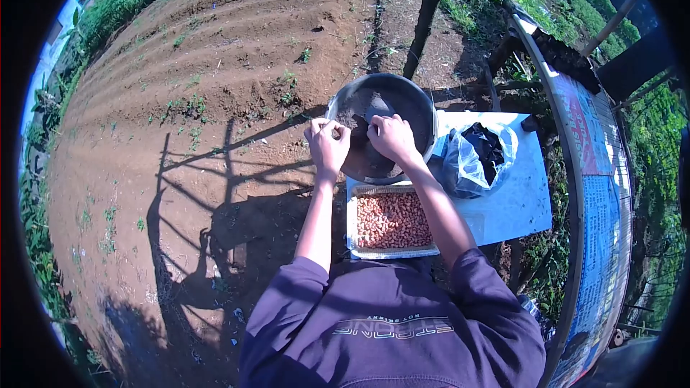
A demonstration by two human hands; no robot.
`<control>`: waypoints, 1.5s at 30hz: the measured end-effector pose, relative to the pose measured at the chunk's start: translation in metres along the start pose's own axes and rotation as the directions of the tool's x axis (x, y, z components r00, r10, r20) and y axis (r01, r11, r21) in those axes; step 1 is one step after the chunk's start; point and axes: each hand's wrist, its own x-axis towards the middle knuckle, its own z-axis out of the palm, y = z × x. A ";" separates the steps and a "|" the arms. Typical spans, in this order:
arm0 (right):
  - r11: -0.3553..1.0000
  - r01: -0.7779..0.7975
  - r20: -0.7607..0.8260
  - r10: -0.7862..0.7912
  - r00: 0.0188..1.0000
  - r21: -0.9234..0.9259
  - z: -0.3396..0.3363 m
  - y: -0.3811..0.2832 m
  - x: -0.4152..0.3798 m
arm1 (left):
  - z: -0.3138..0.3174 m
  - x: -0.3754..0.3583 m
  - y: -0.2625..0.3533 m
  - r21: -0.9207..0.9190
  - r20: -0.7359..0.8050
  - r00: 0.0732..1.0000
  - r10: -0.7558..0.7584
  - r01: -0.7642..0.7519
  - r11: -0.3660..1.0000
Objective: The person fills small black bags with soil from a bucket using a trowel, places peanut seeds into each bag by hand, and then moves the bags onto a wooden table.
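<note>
A round dark basin (434, 129) holds dark, loose soil (374, 162). Over its left rim is my left hand (328, 145), fingers curled into a pinch; what they hold is too dark to make out. My right hand (392, 138) is above the middle of the basin, its fingers closed at the near edge of a dark grey piece (381, 105) that looks like thin plastic. Closer to my body, a pale rectangular tray (352, 226) contains many reddish-brown seeds or beans (392, 219), partly covered by my right forearm.
Right of the basin, a clear plastic bag (466, 172) with black plastic (489, 149) inside stands on a pale tabletop (528, 201). A dark post (428, 18) rises behind the basin. A curved printed panel (600, 194) borders the right side; tilled soil rows (237, 50) lie left.
</note>
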 end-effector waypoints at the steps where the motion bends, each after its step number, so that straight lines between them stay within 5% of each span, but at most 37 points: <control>1: 1.000 0.014 0.002 -0.014 1.000 0.001 0.004 -0.001 -0.002 | 0.001 -0.001 0.003 -0.005 0.016 1.000 -0.010 0.010 1.000; 6: 0.997 -0.070 0.144 0.067 0.987 0.013 -0.011 0.005 0.002 | -0.001 -0.003 0.005 0.038 0.023 0.999 -0.033 0.032 0.999; 11: 0.999 0.020 -0.086 -0.022 0.996 -0.034 0.002 0.002 0.003 | 0.001 -0.007 0.000 0.049 0.068 0.993 -0.094 0.091 0.995; 23: 1.000 0.010 -0.147 -0.007 0.989 0.024 0.011 -0.006 0.005 | -0.016 0.002 0.008 0.015 0.161 0.986 -0.037 0.035 0.999; 26: 0.998 0.052 -0.187 -0.047 0.981 0.019 0.021 0.002 0.002 | -0.014 0.000 0.010 0.018 0.193 0.971 -0.139 0.138 0.990; 33: 0.988 0.010 -0.215 0.024 0.976 0.156 -0.012 -0.011 -0.011 | -0.012 -0.006 0.011 -0.154 -0.034 0.999 -0.041 0.035 0.987; 37: 0.989 0.006 -0.214 0.026 0.977 0.147 -0.003 -0.013 -0.020 | -0.006 -0.011 0.011 0.011 0.123 0.987 -0.107 0.106 0.994; 41: 0.984 -0.026 -0.185 0.059 0.981 0.177 -0.008 -0.010 -0.023 | -0.004 -0.017 0.014 -0.068 -0.014 0.998 -0.054 0.053 0.996; 45: 0.976 -0.030 -0.161 0.066 0.985 0.215 -0.007 -0.001 -0.025 | -0.009 -0.014 0.026 -0.032 0.057 0.997 -0.060 0.062 0.998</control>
